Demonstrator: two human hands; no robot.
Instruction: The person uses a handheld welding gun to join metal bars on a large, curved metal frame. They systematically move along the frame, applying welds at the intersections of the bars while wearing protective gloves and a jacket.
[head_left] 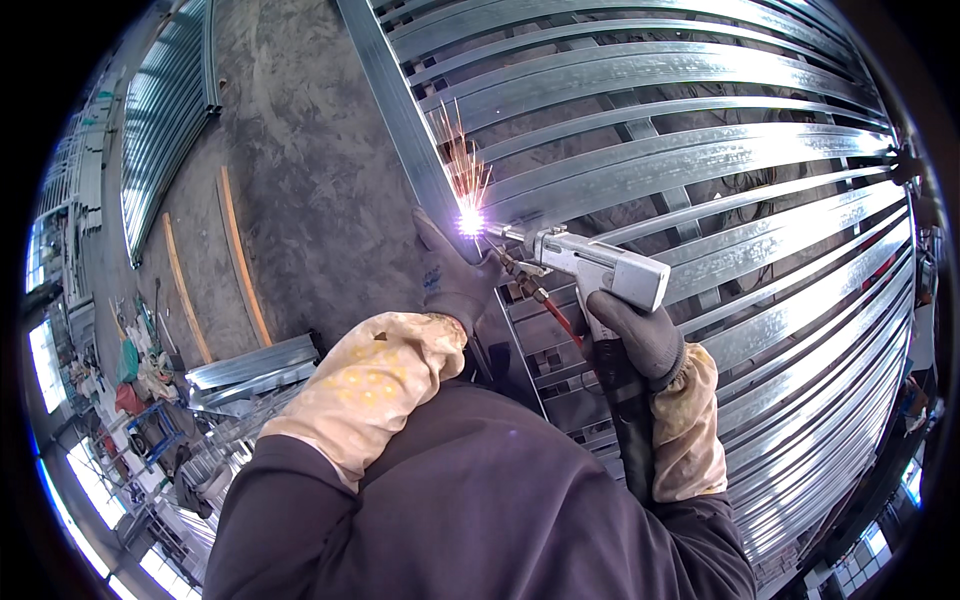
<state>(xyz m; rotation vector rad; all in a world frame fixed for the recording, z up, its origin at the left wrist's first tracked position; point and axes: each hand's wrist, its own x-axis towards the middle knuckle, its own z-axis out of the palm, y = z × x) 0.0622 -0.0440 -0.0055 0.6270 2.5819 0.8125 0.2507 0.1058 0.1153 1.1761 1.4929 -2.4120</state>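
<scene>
Floor (310, 150): grey, scuffed, at left and visible through gaps in the metalwork.

Slatted steel frame (690, 156): bright, galvanized-looking; fills the right side from near to far, slats running crosswise.

Stack of steel profiles (165, 125): ribbed, far left, well apart from the frame.

Side rail (405, 110): broad steel length along the frame's left edge, running far.

Protective cuffs, two: pale, stained; left one (375, 375) marked yellow, right one (690, 420) gathered at the wrist.

Short steel sections (255, 370): near left, on the floor.

Wooden strips, two (243, 255): narrow, orange-brown, side by side at left.

Welding torch (610, 265): silver body, above the slats, nozzle pointing left at the rail; black sleeved cable (622, 410) trailing near.

Right hand (640, 340): grey glove, fingers wrapped around the torch handle.

Left hand (460, 285): grey glove at the rail's near end, one digit extended far; whether the fingers grip cannot be told.

Red hose (562, 318): thin, below the torch, joined to a brass-coloured fitting (525, 275).

Welding arc (470, 222): violet-white, at the rail just beyond the nozzle, orange sparks (463, 160) spraying far.
</scene>
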